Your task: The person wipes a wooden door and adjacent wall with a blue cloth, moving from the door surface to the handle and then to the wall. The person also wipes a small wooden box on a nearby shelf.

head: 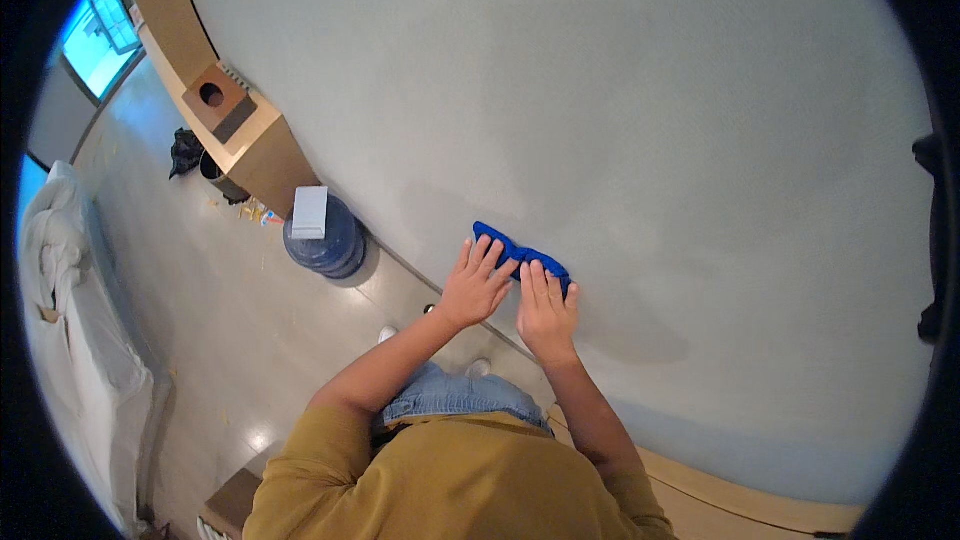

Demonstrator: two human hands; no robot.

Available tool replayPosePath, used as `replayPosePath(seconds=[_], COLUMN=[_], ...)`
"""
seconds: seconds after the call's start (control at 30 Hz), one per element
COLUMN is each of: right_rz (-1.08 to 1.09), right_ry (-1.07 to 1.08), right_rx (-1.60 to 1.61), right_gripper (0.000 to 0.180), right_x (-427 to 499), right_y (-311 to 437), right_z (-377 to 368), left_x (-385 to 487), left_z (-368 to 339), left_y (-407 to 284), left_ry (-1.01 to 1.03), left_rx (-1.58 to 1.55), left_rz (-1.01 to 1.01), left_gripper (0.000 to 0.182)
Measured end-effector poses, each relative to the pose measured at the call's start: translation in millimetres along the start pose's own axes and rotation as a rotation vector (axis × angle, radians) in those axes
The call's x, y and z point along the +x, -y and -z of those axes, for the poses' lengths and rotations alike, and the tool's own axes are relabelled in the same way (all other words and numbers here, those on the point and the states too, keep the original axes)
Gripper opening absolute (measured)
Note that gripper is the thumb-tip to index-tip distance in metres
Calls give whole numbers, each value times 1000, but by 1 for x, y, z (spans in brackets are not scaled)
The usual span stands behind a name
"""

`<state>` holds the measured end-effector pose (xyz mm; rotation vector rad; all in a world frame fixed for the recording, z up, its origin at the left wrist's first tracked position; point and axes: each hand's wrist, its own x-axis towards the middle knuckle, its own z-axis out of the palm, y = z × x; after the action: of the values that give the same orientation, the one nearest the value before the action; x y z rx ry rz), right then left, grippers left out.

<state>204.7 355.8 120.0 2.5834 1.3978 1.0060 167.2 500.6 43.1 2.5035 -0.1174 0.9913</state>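
Note:
A folded blue cloth [517, 251] lies flat against a pale grey wall [675, 127] in front of me. My left hand [476, 281] presses the left part of the cloth with its fingers spread. My right hand [547, 311] rests on the right part, its fingers pointing up and closer together. The palms sit just below the cloth's lower edge. Some of the cloth is hidden under my fingers. Soft shadows fall on the wall around both hands.
Left of me on the tiled floor stands a blue water jug [337, 244] topped by a white box [310, 212]. Beyond are a wooden cabinet [277, 165] bearing a brown box [217, 99], and a bin [217, 172]. A plastic-covered mattress [97, 367] is far left; wooden furniture [720, 484] is lower right.

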Motion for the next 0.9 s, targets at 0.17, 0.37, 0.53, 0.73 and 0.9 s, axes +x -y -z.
replayPosePath(seconds=[0.17,0.37,0.53,0.73,0.9], right_rz=[-95,-253,-295,-309,-286], right_ry=[-213,-450,-580,-642,-456], right_rx=[-79,-188,-199,-227,-251], right_gripper=[43,39,45,47,44], right_x=[48,143,220,253,211], right_y=[-6,-37,-60,-62,-26], right_z=[24,90,158,174,110], left_x=[63,193,283,311,240], left_z=[37,123,194,220,174], left_y=[-1,-8,-33,-26,22], left_ry=[-213,-439,-570,-572,-425], left_rx=[-77,71,18,27,75], left_rz=[-50,-347,-411,-449,-386], left_gripper=[45,42,42,46,45])
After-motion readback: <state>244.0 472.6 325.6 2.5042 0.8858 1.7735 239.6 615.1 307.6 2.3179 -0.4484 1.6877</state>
